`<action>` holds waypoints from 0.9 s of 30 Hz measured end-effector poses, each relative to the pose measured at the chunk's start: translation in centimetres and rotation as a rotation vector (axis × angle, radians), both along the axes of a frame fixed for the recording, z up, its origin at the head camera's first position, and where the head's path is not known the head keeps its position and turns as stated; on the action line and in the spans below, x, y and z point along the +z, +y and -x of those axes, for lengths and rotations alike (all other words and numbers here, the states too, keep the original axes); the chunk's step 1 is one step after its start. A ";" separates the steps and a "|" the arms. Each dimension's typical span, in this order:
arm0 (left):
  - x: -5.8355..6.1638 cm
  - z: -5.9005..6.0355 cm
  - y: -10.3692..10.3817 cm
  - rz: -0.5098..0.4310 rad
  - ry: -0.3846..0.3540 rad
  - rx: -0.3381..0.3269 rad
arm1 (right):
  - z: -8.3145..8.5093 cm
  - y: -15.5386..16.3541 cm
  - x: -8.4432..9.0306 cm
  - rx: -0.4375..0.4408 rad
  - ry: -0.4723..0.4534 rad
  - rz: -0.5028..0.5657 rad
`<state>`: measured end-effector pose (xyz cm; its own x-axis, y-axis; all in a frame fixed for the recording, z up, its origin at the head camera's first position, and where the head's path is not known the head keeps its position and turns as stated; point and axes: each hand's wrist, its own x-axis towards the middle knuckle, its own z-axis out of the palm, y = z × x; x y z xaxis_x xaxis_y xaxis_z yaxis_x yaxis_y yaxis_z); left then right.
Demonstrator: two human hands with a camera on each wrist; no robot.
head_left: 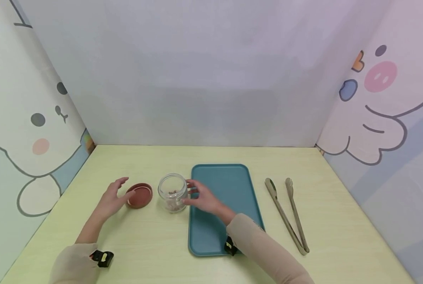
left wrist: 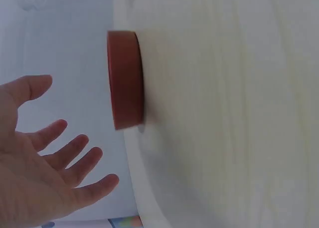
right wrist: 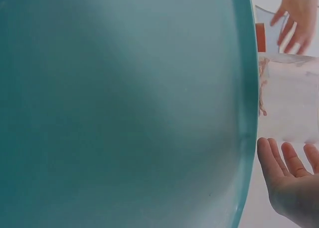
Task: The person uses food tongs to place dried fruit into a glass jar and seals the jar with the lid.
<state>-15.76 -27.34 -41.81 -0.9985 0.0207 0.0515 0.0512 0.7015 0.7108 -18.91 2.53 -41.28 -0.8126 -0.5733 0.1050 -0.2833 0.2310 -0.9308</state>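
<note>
A clear glass jar (head_left: 173, 193) stands upright and uncovered on the table, with small reddish-brown pieces inside that also show in the jar (right wrist: 289, 98) in the right wrist view. My right hand (head_left: 205, 198) is at the jar's right side, its fingers spread; whether the fingertips touch the glass I cannot tell. To the left of the jar lies a round reddish-brown lid (head_left: 139, 196). My left hand (head_left: 112, 200) hovers at the lid's left edge with thumb and fingers apart, and in the left wrist view a gap separates this hand (left wrist: 45, 163) from the lid (left wrist: 125, 80).
A blue-green tray (head_left: 220, 177) lies right of the jar, under my right forearm. Farther right, metal tongs (head_left: 289, 221) rest on the table (head_left: 144, 244) with their arms spread. A pale wall (head_left: 204, 79) closes the back, and cartoon-printed panels stand at both sides.
</note>
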 end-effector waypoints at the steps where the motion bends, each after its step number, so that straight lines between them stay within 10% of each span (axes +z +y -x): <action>1: -0.3 0.0 -0.4 0.035 -0.005 -0.009 | 0.0 -0.1 0.0 0.000 -0.003 -0.002; 13: -2.1 -0.4 -1.9 0.197 -0.123 -0.114 | 0.5 -0.7 -0.7 0.019 -0.018 -0.036; 27: -1.8 0.3 -0.3 0.416 -0.121 -0.028 | 2.7 -1.8 -3.0 0.059 -0.006 -0.105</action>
